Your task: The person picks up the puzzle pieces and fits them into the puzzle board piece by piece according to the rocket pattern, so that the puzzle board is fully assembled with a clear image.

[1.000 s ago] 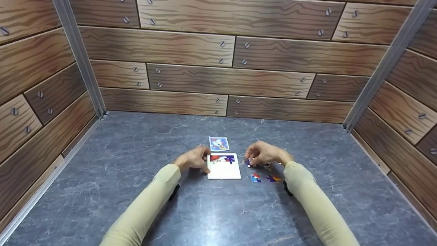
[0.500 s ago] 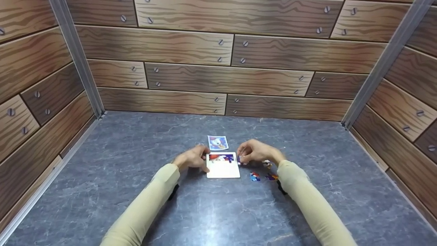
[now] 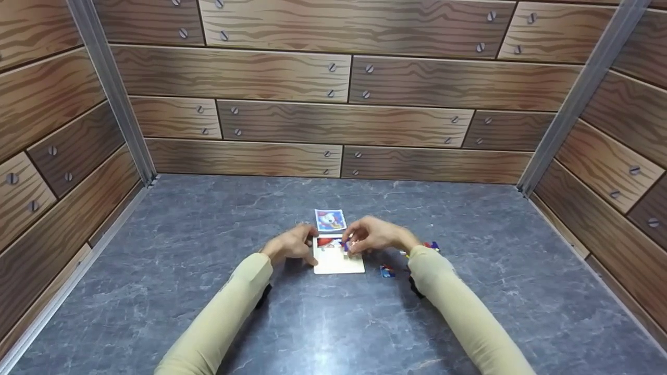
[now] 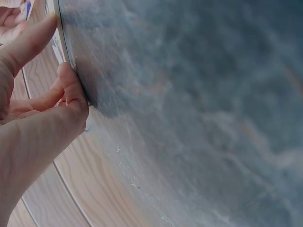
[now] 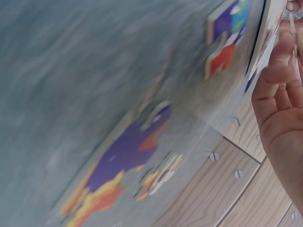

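My right hand (image 3: 378,234) pinches a small purple-and-white jigsaw piece (image 3: 347,246) over the right part of a white puzzle board (image 3: 338,263). In the right wrist view, the piece shows edge-on as a thin pale strip (image 5: 293,35) between the fingers. Part of a red and white picture (image 3: 325,242) fills the board's far end, while its near part is plain white. My left hand (image 3: 290,243) rests at the board's left edge, thumb and forefinger spread along it. The left wrist view shows these fingertips touching the board's side (image 4: 62,43).
A printed picture card (image 3: 329,220) lies just beyond the board. Several loose jigsaw pieces lie to the right, among them a blue and red one (image 5: 222,38), a purple and orange one (image 5: 118,151) and a whitish one (image 5: 161,177). Wood-patterned walls (image 3: 292,117) surround the grey tabletop (image 3: 219,208).
My right hand has carried the jigsaw piece leftward from beside the board to over its picture. My left hand has stayed at the board's left edge.
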Demonstrator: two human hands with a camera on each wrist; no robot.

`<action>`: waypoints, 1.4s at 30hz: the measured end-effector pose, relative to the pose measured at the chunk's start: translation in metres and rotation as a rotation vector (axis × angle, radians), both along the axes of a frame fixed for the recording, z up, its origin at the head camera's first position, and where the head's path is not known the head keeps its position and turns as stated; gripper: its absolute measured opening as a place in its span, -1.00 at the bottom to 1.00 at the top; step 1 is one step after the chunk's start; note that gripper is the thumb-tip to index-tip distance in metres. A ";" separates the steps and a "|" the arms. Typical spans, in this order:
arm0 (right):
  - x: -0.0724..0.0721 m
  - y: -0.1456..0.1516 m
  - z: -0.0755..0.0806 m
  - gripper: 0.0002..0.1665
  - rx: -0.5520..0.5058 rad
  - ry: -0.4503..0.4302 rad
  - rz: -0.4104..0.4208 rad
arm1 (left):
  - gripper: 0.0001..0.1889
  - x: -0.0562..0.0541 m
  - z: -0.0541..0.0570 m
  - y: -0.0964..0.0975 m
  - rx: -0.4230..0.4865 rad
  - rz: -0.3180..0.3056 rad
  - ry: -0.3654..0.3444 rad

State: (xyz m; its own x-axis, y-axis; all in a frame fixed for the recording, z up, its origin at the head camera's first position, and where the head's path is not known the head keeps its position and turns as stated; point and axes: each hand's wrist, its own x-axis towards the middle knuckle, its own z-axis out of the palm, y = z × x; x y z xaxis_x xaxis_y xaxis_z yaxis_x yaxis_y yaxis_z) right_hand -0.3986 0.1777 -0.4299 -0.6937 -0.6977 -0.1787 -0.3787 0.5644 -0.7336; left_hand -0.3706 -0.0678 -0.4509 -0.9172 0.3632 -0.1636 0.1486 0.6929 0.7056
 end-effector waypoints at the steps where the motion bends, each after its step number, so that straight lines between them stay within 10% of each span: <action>1: 0.001 -0.001 0.001 -0.67 -0.004 -0.006 0.011 | -0.39 0.000 0.000 0.000 0.000 0.000 -0.004; 42: 0.005 -0.054 -0.012 -0.66 0.007 0.171 0.030 | -0.40 0.000 -0.001 -0.002 0.029 -0.059 0.049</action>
